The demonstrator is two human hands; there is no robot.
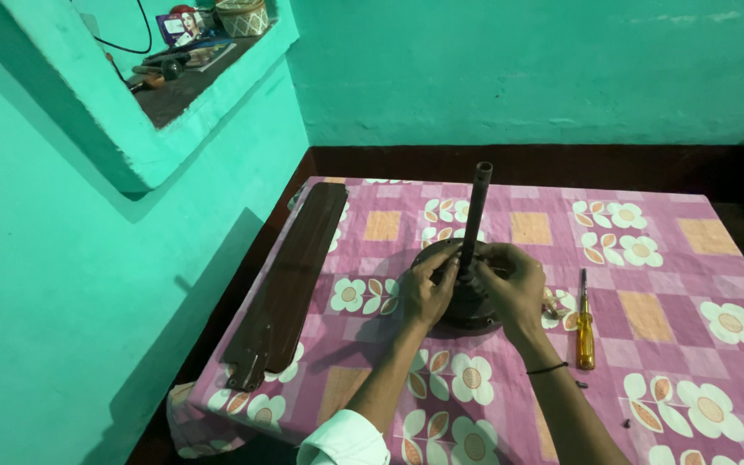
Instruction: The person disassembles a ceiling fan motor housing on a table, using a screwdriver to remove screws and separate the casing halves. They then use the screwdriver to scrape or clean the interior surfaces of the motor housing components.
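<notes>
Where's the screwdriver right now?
In the head view, the yellow-handled screwdriver lies on the flowered tablecloth, just right of the right hand and the dark fan motor, untouched by either hand.

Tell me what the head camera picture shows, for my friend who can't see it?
Two hands, left hand and right hand, touch a round dark fan motor with an upright rod, on a pink flowered tablecloth. A long brown fan blade lies to the left, and a yellow-handled screwdriver lies to the right, by green walls.
</notes>
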